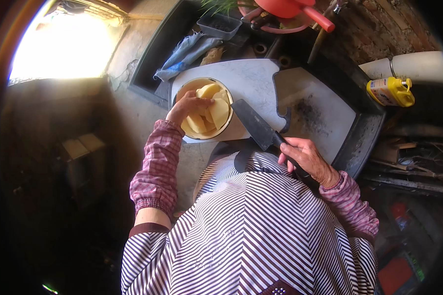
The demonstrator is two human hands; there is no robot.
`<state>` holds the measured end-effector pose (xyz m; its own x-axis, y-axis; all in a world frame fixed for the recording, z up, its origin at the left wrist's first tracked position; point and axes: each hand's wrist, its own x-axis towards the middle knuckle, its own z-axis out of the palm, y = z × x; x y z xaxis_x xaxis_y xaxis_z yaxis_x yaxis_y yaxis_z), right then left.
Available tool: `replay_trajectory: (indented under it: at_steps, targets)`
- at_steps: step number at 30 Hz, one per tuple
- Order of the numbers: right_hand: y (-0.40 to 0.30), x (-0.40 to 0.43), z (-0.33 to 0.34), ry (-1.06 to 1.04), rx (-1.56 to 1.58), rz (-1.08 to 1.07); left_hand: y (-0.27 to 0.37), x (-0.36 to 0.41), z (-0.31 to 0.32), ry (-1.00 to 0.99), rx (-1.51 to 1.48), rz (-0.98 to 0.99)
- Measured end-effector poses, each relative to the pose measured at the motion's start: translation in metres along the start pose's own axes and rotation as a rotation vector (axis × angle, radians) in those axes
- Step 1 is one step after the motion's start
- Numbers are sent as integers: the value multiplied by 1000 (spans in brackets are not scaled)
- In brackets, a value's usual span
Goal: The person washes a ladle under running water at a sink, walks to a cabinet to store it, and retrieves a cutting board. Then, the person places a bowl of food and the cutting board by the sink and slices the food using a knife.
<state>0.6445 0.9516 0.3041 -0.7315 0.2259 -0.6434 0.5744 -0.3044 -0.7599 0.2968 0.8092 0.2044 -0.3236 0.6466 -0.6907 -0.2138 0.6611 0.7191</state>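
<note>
An enamel bowl (181,96) with a dark, chipped rim stands at the left end of a pale cutting board (247,83). Peeled, cut pieces of what look like potato (220,112) fill it. My left hand (192,105) reaches into the bowl from the left, fingers on the pieces; its fingertips are partly hidden, so a firm hold cannot be made out. In my right hand (304,153) is the black handle of a broad dark kitchen knife (256,123). Its blade points up and left, the tip close to the bowl's right rim.
Behind the board lie a blue cloth (192,51) and a grey plastic tray (219,27). A red plastic dipper (286,7) rests in a pink basin at the top. A yellow bottle (389,91) lies at the right, near a white pipe (424,68). The counter has a raised dark edge (365,136).
</note>
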Motion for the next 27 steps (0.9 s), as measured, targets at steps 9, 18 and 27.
replay_trajectory:
  at_steps: [9,18,27]
  targets:
    - [-34,4,16,66,23,132,-2,1,1,-20,-96,-16]
    - [-56,15,18,24,-64,127,-21,15,-4,24,-39,51]
    - [-85,14,24,84,22,321,-17,12,0,66,23,-2]
